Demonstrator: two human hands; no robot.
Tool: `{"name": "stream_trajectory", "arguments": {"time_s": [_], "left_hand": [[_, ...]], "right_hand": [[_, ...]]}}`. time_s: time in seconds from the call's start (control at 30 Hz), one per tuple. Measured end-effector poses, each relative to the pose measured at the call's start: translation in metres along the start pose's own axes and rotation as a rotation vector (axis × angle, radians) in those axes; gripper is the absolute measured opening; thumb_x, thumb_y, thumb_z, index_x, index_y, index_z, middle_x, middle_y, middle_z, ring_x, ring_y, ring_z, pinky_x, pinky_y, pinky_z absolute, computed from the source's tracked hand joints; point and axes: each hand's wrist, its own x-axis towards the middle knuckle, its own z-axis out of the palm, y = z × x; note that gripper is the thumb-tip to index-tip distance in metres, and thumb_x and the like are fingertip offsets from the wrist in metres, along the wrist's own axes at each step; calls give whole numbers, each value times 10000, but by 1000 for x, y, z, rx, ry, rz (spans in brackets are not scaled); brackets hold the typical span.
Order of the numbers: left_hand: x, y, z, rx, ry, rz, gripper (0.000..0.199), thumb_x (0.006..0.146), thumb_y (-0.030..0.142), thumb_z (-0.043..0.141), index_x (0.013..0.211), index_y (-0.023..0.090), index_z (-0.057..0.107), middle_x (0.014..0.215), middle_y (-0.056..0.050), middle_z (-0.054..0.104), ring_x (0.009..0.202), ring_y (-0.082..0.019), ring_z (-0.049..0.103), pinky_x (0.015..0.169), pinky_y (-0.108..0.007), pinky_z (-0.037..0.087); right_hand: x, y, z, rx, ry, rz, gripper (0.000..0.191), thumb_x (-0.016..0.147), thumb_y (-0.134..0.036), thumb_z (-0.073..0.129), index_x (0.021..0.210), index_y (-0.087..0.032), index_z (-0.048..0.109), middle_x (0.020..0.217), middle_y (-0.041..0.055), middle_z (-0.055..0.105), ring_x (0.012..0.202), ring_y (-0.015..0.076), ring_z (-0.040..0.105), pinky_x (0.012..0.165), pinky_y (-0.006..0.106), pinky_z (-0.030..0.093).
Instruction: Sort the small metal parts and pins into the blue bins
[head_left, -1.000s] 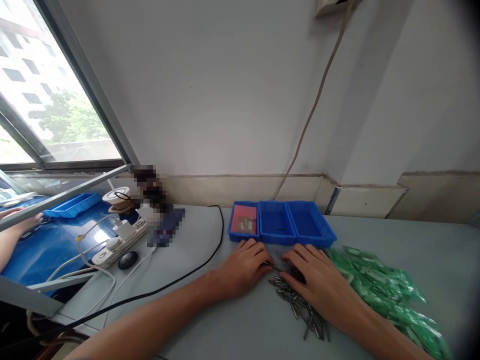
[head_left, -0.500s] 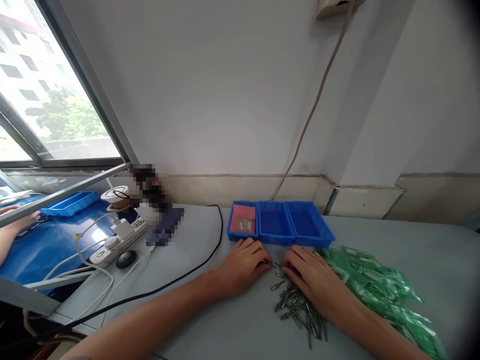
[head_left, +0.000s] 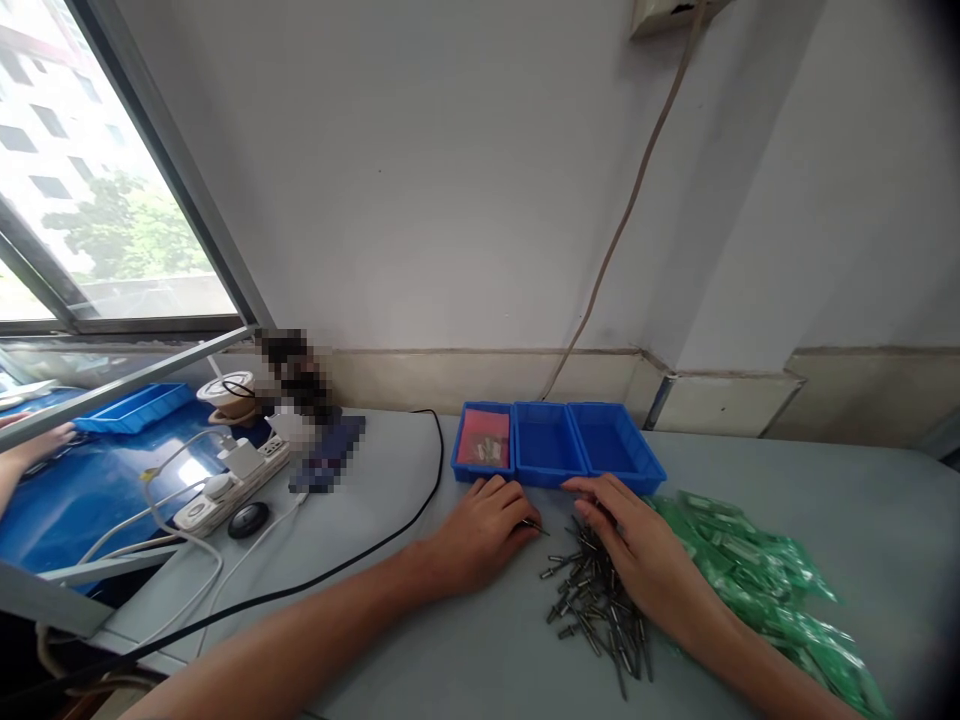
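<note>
My left hand (head_left: 491,535) rests on the table with its fingers curled, and a blind rivet (head_left: 534,525) pokes out between thumb and forefinger. How many more rivets it holds is hidden. To the right, a loose pile of metal blind rivets (head_left: 596,605) lies on the table. My right hand (head_left: 637,535) is over the pile's right side, thumb and forefinger apart, nothing visible between them. Just behind both hands stand three joined blue bins (head_left: 551,482); the left one holds a red sheet or bag (head_left: 474,432) with small pieces on it.
Green plastic bags (head_left: 750,560) lie right of my right forearm. A black cable (head_left: 405,522) crosses the table on the left, near a black mouse (head_left: 248,519) and a power strip (head_left: 206,508). Another person's hand (head_left: 45,447) is at the far left, beyond a metal frame bar.
My right hand has lifted and its thumb and forefinger have spread, uncovering more of the rivet pile. The left hand stays where it was, still holding its rivet.
</note>
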Motion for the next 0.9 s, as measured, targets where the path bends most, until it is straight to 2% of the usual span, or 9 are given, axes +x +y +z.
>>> {"name": "stream_trajectory", "arguments": {"time_s": [0.1,0.3,0.43,0.6,0.8,0.9], "left_hand": [[0,0,-1,-4,1,4,147,1119,307,566,1097,203,667,1083,-43,675,990,-211,559,899,-347,434],[1,1,-2,-7,-11,-9,132,1111,295,582,1084,200,669,1083,-41,674,996,-212,559,902,-351,440],[1,2,-3,-20,-8,0,148,1115,299,572,1075,197,672,1076,-47,670,987,-211,553,895,-344,445],[1,1,-3,-17,-8,-12,138,1108,302,587,1076,198,673,1072,-43,670,985,-210,555,898,-340,446],[-1,-1,1,-8,-5,-3,148,1118,304,566,1095,203,671,1081,-44,668,992,-211,555,911,-346,441],[-1,-2,2,-14,6,2,158,1122,311,556,1090,203,667,1085,-46,667,991,-211,550,915,-347,439]], "right_hand": [[2,-2,-2,52,32,11,283,1105,-396,436,1121,-273,689,1102,84,716,1033,276,703,891,400,564],[2,-4,-4,131,108,58,277,1065,-474,523,1071,-259,697,1036,93,689,874,258,654,715,361,543],[0,-5,-5,181,134,119,269,1049,-493,549,1026,-260,681,939,50,712,843,238,650,765,351,531],[0,-2,-3,258,88,173,278,1045,-521,564,1033,-262,664,840,20,690,796,229,656,744,353,520],[4,-2,-2,446,34,249,377,932,-617,712,1020,-251,701,963,62,781,908,270,747,872,417,596],[6,-5,-3,520,14,273,465,889,-686,730,1021,-241,716,963,84,801,895,283,768,856,429,622]]}}
